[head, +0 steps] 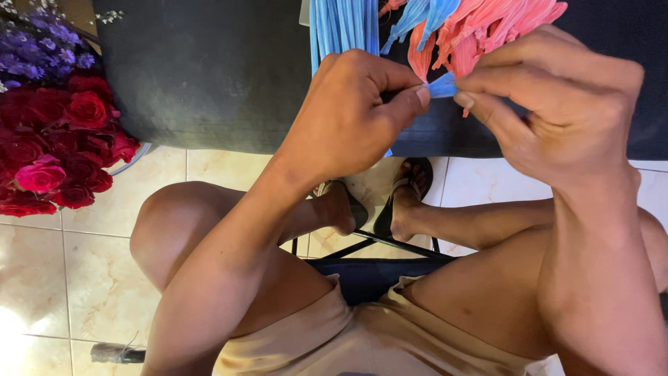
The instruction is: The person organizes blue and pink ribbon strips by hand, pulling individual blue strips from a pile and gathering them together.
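Nearest the camera: beige shorts [362, 341], bare knees spread to either side. Between the thighs, a dark blue stool seat [362, 275] on black metal legs. Feet in dark sandals [407, 191] on the cream tiled floor [76, 278]. Open floor lies to the left of the left knee; a small dark object sits at the bottom edge there (too blurred to name).

Mid distance: both forearms rise from the lap and meet above the feet. Left hand [351, 115], thumb and forefinger pinched shut on one end of a small blue crinkled strip [441, 85]. Right hand [557, 104], thumb and forefinger closed on the strip's other end. The strip spans the narrow gap between the two sets of fingertips, only a short piece showing.

Beyond the hands: front edge of a dark cloth-covered surface [209, 76], running the width of the view. On it, at the top edge, a bundle of blue pleated strips [341, 28], and just right of it pink pleated strips [501, 28], loosely fanned, with a few blue ones mixed in.

Far left: red roses [62, 139] bunched at floor level, purple flowers [38, 45] behind them. No labels or signs legible.
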